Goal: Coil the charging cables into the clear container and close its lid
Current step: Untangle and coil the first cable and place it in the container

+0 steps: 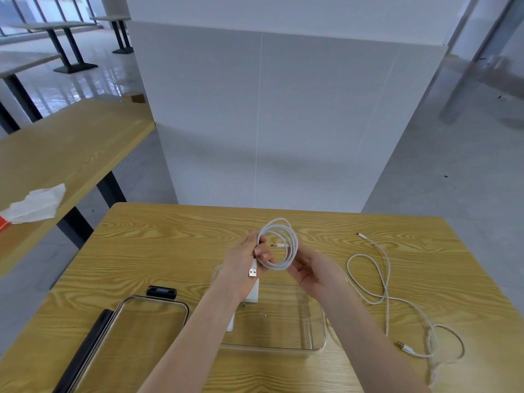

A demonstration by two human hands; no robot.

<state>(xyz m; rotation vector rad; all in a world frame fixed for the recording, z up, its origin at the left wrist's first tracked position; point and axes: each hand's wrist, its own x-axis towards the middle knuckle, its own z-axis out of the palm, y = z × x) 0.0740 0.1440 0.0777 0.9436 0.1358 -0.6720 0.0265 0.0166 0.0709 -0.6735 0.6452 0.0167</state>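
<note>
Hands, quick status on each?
Left hand: pinches the coiled cable.
Right hand: fingers loosely curled, supporting the coil's lower edge.

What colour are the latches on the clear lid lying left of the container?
Black latches on the clear rectangular lid, seen in the head view.
</note>
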